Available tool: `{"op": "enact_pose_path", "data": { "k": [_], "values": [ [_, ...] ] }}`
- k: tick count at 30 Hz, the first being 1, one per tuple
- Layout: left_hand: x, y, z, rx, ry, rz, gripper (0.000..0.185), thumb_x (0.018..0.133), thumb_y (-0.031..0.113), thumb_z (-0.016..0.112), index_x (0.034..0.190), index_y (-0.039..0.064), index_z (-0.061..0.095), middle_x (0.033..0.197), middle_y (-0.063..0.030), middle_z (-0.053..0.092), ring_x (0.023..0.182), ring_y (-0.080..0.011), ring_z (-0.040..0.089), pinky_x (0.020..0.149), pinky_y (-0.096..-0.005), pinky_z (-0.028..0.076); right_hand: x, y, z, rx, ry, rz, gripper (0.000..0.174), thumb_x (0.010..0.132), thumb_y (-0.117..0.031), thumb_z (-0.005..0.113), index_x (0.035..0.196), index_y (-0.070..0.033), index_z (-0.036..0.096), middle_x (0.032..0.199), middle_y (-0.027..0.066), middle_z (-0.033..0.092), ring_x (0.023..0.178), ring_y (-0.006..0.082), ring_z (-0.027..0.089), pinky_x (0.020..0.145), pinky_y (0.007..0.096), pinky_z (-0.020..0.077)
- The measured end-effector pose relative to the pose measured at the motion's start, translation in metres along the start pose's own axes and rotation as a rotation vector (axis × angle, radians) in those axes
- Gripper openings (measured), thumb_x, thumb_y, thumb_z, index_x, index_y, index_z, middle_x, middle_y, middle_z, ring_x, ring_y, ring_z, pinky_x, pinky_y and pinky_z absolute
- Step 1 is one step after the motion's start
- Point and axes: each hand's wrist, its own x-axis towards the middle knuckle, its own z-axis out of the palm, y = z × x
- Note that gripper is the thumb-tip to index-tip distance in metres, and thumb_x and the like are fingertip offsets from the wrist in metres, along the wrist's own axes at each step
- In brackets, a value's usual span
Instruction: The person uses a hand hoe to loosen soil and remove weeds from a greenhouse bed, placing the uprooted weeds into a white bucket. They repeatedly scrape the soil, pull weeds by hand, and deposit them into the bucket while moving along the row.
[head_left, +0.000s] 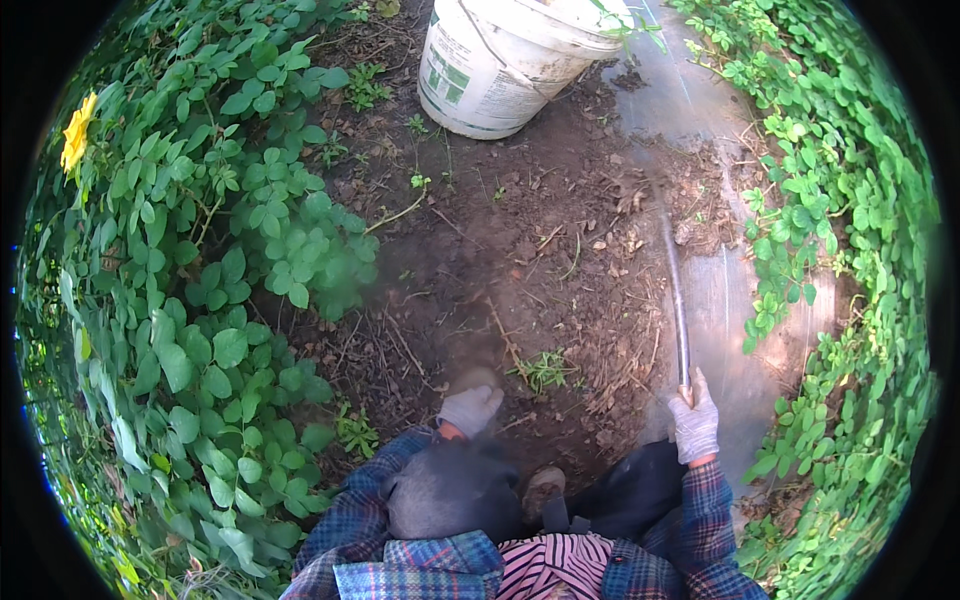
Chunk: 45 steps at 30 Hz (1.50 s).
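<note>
My right hand (694, 421), in a pale glove, grips the near end of a long-handled tool with a metal shaft (677, 300). The shaft reaches forward over the ground sheet to a heap of soil and dry litter (667, 195), where its far end is blurred and its head cannot be made out. My left hand (471, 411), gloved too, is curled just above the bare soil (450, 300) in front of my knee. Nothing shows in it, though its underside is hidden. A small green weed (547, 371) grows a little to its right.
A dirty white plastic bucket (487, 75) with a wire handle stands ahead, plant stems at its rim. Leafy bushes (217, 360) crowd the left, with a yellow flower (77, 133). More foliage (862, 225) lines the right beside the grey ground sheet (727, 315). Twigs litter the soil.
</note>
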Motion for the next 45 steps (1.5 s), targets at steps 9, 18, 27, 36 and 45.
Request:
{"op": "enact_pose_path", "data": {
  "k": [9, 18, 27, 36, 45],
  "values": [
    [0.006, -0.022, 0.020, 0.178, 0.005, 0.241, 0.024, 0.095, 0.035, 0.044, 0.106, 0.018, 0.057, 0.080, -0.0125, 0.064, 0.068, -0.0365, 0.064, 0.055, -0.0512, 0.048, 0.003, -0.038, 0.087, 0.478, -0.531, 0.184, 0.064, 0.083, -0.001, 0.064, 0.141, -0.001, 0.036, 0.088, 0.0005, 0.056, 0.068, 0.0077, 0.054, 0.059, 0.0202, 0.0459],
    [0.007, -0.015, 0.015, 0.179, -0.047, 0.180, 0.026, 0.095, 0.038, 0.043, 0.107, 0.018, 0.056, 0.083, -0.0161, 0.064, 0.073, -0.0366, 0.064, 0.059, -0.0512, 0.048, 0.028, -0.053, 0.050, 0.428, -0.148, 0.046, 0.040, 0.086, -0.007, 0.062, 0.125, -0.007, 0.051, 0.073, 0.0002, 0.055, 0.046, 0.0078, 0.048, 0.039, 0.0217, 0.0398],
    [0.000, 0.002, -0.002, -0.003, -0.069, -0.035, 0.045, 0.095, 0.050, 0.037, 0.088, 0.011, 0.059, 0.079, -0.0182, 0.065, 0.077, -0.0398, 0.063, 0.072, -0.0493, 0.048, 0.065, -0.088, 0.191, 0.091, -0.520, -0.023, 0.066, 0.083, -0.013, 0.064, 0.143, -0.009, 0.037, 0.079, -0.0017, 0.055, 0.047, 0.0073, 0.042, 0.043, 0.0245, 0.0380],
    [0.009, -0.015, 0.019, 0.094, -0.095, 0.059, 0.026, 0.095, 0.037, 0.043, 0.104, 0.017, 0.056, 0.084, -0.0153, 0.064, 0.072, -0.0388, 0.063, 0.062, -0.0518, 0.048, 0.031, -0.051, 0.112, 0.084, -0.709, 0.091, 0.062, 0.085, -0.014, 0.064, 0.142, -0.007, 0.040, 0.095, 0.0047, 0.061, 0.073, 0.0093, 0.054, 0.066, 0.0225, 0.0468],
    [0.009, -0.035, 0.040, 0.250, -0.060, 0.241, 0.032, 0.089, 0.019, 0.048, 0.120, 0.021, 0.052, 0.092, -0.0097, 0.057, 0.072, -0.0326, 0.062, 0.056, -0.0474, 0.049, 0.057, -0.082, 0.188, 0.700, -0.761, 0.365, 0.060, 0.091, -0.016, 0.058, 0.144, -0.014, 0.032, 0.075, 0.0024, 0.054, 0.055, 0.0127, 0.051, 0.045, 0.0258, 0.0402]
  ]
}}
